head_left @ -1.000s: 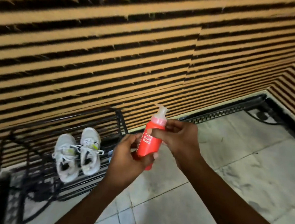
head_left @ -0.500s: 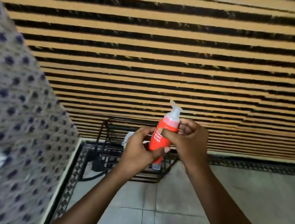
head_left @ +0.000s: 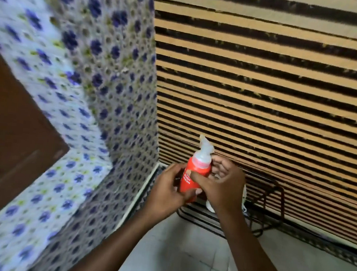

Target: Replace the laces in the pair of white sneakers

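Note:
A red body wash bottle (head_left: 195,175) with a clear pump top stands upright between both hands in front of me. My left hand (head_left: 166,190) grips its lower body from the left. My right hand (head_left: 225,184) wraps its upper body from the right, thumb across the label. Behind my right hand, small bits of a white sneaker (head_left: 209,205) show on the black wire shoe rack (head_left: 272,208). Most of the sneakers are hidden by my hands.
A wall of tan and black horizontal stripes (head_left: 263,88) fills the right. A blue-flowered tiled wall (head_left: 104,85) with a brown door (head_left: 11,131) stands at the left. Pale floor tiles (head_left: 184,254) lie below, edged by a patterned dark border (head_left: 325,247).
The view has swung left: the flowered wall and brown door now fill the left side, and the rack has shifted right behind my hands. Both hands keep their hold on the bottle.

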Demonstrator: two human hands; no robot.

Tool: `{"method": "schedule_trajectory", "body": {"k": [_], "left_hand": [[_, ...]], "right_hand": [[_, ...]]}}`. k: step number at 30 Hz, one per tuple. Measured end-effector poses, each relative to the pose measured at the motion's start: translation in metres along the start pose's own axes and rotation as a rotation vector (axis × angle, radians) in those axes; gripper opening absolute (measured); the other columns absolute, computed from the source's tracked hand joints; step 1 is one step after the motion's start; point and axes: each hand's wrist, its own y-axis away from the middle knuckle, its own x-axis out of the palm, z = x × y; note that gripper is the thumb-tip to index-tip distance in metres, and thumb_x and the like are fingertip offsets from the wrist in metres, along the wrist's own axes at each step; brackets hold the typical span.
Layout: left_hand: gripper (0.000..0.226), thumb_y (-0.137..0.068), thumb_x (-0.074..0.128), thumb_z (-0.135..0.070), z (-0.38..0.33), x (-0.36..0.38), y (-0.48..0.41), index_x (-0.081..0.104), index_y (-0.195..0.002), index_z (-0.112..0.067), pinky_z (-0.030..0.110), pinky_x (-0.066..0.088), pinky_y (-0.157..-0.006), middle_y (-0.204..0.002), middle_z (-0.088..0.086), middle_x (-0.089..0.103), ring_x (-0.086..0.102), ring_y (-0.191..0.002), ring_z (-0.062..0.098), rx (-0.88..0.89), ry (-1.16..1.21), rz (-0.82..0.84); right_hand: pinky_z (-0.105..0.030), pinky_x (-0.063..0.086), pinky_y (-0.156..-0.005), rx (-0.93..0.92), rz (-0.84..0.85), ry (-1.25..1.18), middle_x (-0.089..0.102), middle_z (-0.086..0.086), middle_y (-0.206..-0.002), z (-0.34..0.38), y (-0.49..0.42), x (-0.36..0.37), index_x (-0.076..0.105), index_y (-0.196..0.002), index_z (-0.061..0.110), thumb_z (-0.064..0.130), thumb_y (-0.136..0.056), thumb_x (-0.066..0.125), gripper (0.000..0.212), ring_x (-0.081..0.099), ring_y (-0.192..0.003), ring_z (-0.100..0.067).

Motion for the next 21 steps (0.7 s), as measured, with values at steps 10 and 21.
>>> {"method": "schedule_trajectory", "body": {"k": [10, 21], "left_hand": [[0.062, -0.075, 0.088, -0.009, 0.043, -0.116, 0.021, 0.065, -0.131, -0.02, 0.033, 0.058, -0.093, -0.121, -0.01, 0.071, 0.067, -0.111, 0.005, -0.067, -0.091, -0.211], [0.053, -0.079, 0.074, -0.037, 0.118, -0.23, 0.029, 0.064, -0.129, -0.023, 0.04, 0.055, -0.085, -0.118, -0.011, 0.067, 0.064, -0.107, 0.005, -0.157, -0.191, -0.418]], "right_hand": [[-0.022, 0.061, -0.071, 0.075, 0.252, -0.085, 0.076, 0.015, -0.095, 0.002, 0.018, 0.139, 0.072, -0.104, 0.028, 0.02, -0.049, 0.098, 0.062, 0.073, -0.086, 0.0], [-0.034, 0.062, -0.08, 0.026, 0.461, 0.037, 0.074, 0.012, -0.104, -0.009, 0.027, 0.292, 0.069, -0.111, 0.029, 0.034, -0.054, 0.097, 0.064, 0.071, -0.093, 0.0]]}}
